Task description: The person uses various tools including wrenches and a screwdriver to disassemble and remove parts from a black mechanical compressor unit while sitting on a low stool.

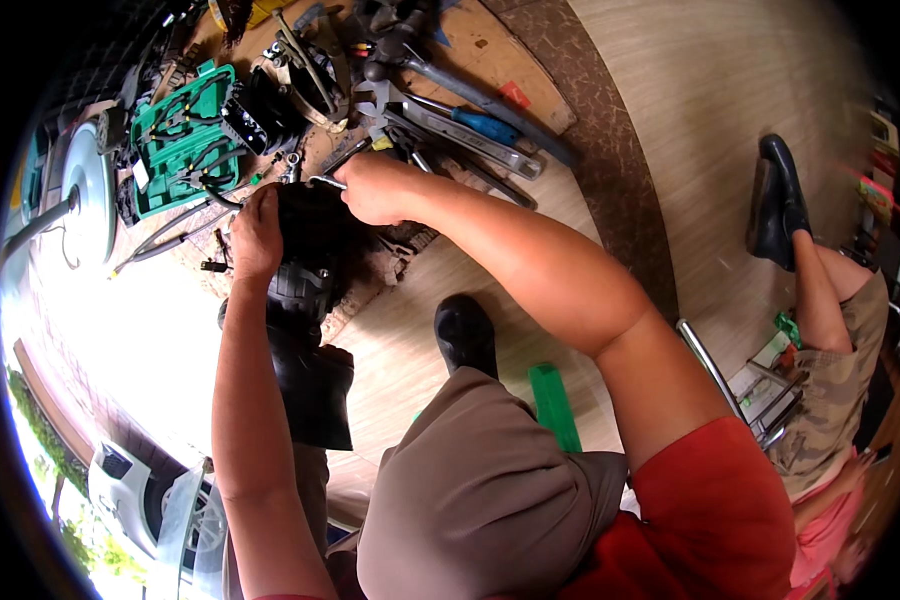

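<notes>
Tool-strewn floor (440,270): left hand (255,235) steadies black machine part (305,280) (dark), right hand (375,188) grips metal tool (327,182)

Black rubber tyre (305,290) with moulded tread pattern. Green plastic tool case (180,140) with black tools set in it. Screwdriver (480,125) has a blue handle; the wrenches (470,140) beside it are grey metal. Floor (730,120) is pale wood-grain plank, crossed by a brown speckled stone strip (610,150). Shorts (470,490) grey-brown, shirt sleeve (710,500) red. Shoe (465,335) black. Green block (553,405) on the floor.
</notes>
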### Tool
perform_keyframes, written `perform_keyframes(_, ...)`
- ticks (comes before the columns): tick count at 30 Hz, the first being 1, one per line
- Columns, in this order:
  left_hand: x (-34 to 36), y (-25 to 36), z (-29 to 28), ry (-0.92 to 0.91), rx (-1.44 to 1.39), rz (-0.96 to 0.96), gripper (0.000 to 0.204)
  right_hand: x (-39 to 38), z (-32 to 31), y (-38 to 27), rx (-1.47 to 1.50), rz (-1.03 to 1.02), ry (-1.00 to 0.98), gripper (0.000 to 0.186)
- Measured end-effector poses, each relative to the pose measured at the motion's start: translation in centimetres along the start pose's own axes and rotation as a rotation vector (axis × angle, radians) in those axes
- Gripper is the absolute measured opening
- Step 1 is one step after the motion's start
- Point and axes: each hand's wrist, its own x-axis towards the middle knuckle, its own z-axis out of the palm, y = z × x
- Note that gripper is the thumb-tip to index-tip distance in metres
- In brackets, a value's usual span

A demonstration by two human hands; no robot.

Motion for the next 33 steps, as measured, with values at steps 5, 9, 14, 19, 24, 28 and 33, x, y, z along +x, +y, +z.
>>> perform_keyframes(5,-0.1,0.3,-0.2,0.002,-0.047,-0.022,0.038,-1.7,-3.8,-4.6,-0.015,0.091,-0.243,0.019)
perform_keyframes(9,-0.3,2.0,-0.9,-0.106,-0.047,-0.094,0.053,-1.6,-4.0,-6.6,-0.09,0.103,-0.261,0.018)
perform_keyframes(14,-1.6,6.5,-1.8,-0.198,0.204,-0.003,0.091,-2.9,-1.1,-2.4,-0.167,-0.095,0.035,0.018)
perform_keyframes(19,-1.4,6.5,-1.6,-0.234,0.215,-0.055,0.103,-4.1,-1.8,-5.1,-0.144,0.014,0.01,0.021)
perform_keyframes(24,-0.6,3.7,-1.2,-0.253,0.09,0.103,0.075,-2.3,-0.2,-2.3,-0.186,-0.08,0.082,0.027)
perform_keyframes(28,-0.1,3.7,-2.1,-0.288,0.017,0.102,0.076,-2.8,0.5,-0.8,-0.166,-0.212,0.201,0.027)
perform_keyframes(33,-0.5,4.1,-1.2,-0.206,0.018,0.14,0.081,-3.8,0.5,0.1,-0.176,-0.151,0.22,0.035)
